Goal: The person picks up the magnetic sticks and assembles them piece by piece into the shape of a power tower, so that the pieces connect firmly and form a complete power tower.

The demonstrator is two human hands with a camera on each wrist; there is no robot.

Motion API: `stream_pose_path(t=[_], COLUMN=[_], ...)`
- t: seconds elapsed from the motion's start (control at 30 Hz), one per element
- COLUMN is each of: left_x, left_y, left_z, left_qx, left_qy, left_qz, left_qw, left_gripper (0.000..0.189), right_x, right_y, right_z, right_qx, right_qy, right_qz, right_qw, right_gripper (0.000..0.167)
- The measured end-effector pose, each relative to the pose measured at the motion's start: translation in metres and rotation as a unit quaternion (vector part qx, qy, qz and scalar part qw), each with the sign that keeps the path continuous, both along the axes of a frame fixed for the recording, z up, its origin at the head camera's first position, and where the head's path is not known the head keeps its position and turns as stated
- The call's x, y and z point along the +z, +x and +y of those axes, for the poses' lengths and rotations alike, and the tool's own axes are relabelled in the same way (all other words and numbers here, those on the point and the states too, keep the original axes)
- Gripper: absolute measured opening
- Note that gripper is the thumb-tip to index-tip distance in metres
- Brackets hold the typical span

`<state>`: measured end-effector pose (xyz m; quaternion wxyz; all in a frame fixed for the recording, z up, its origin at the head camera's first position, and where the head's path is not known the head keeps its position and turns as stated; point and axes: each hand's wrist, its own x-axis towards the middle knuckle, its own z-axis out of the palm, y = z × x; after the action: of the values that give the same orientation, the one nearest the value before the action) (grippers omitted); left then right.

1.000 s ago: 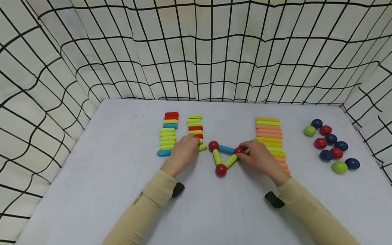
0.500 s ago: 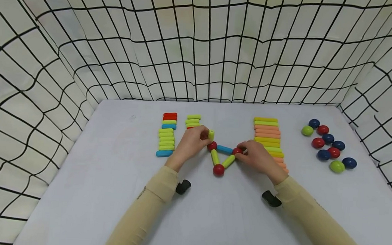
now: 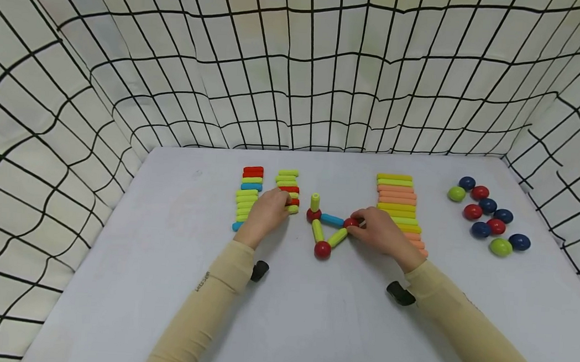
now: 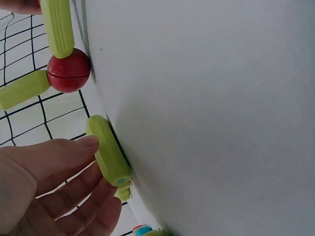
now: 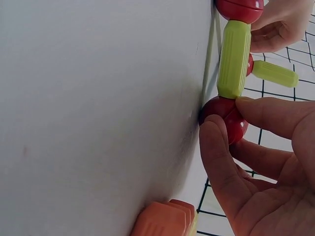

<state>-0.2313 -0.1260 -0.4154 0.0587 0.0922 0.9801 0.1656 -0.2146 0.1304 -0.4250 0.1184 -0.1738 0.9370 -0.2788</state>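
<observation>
On the table lies a triangle of three red balls joined by a blue rod (image 3: 332,220) and two green rods. From the back-left red ball (image 3: 313,215) a green rod (image 3: 315,202) stands upright. My right hand (image 3: 384,232) pinches the right red ball (image 5: 224,119) between thumb and fingers. Left of the triangle, my left hand (image 3: 267,213) is at the near end of a column of short rods. In the left wrist view its thumb lies against a short green rod (image 4: 109,150), with fingers curled along the other side. The front red ball (image 3: 323,250) is untouched.
A column of short rods in red, green and blue (image 3: 247,199) lies at the far left. Longer yellow, green and orange rods (image 3: 397,201) sit right of the triangle. Several loose balls (image 3: 488,206) are at the right. Black netting (image 3: 326,78) encloses the table's back and sides.
My left hand brought a green rod to the back-left ball, let it go standing upright, and moved back left to the short rods. My right hand keeps hold of the right red ball.
</observation>
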Motion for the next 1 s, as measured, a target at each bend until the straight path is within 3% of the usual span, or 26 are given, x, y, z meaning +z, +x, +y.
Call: stream_pose_path(t=[0.23,0.3,0.37,0.43,0.53,0.67,0.9,1.0], left_x=[-0.001,-0.001,-0.002,-0.001,-0.002,-0.004,-0.011,-0.013], left_y=[0.005,0.007,0.010,0.015,0.024,0.034,0.037,0.035], left_z=[0.003,0.002,-0.001,-0.004,-0.006,-0.001,0.009,0.009], left_qx=[-0.026,-0.037,-0.051,-0.070,-0.121,-0.181,-0.179,-0.175], left_qy=[-0.032,-0.006,0.047,0.121,0.214,0.262,0.318,0.323], left_qz=[-0.032,-0.045,-0.052,-0.054,-0.052,-0.048,-0.024,-0.025], left_qw=[0.9986,0.9983,0.9962,0.9887,0.9679,0.9466,0.9308,0.9299], left_gripper=[0.019,0.021,0.023,0.023,0.024,0.023,0.017,0.012], right_x=[0.000,0.000,-0.001,-0.001,-0.001,-0.001,-0.004,-0.003], right_y=[-0.001,-0.002,-0.004,-0.005,-0.005,-0.009,-0.017,-0.019], right_z=[0.000,0.000,0.000,0.000,-0.002,-0.004,-0.005,-0.006], right_qx=[-0.005,-0.005,-0.006,-0.006,-0.007,-0.012,-0.018,-0.021], right_qy=[-0.004,-0.006,-0.008,-0.008,-0.010,-0.020,-0.024,-0.023], right_qz=[-0.005,-0.007,-0.008,-0.010,-0.011,-0.014,-0.010,-0.013], right_qw=[1.0000,0.9999,0.9999,0.9999,0.9999,0.9996,0.9995,0.9994], right_gripper=[0.034,0.034,0.034,0.034,0.035,0.035,0.036,0.036])
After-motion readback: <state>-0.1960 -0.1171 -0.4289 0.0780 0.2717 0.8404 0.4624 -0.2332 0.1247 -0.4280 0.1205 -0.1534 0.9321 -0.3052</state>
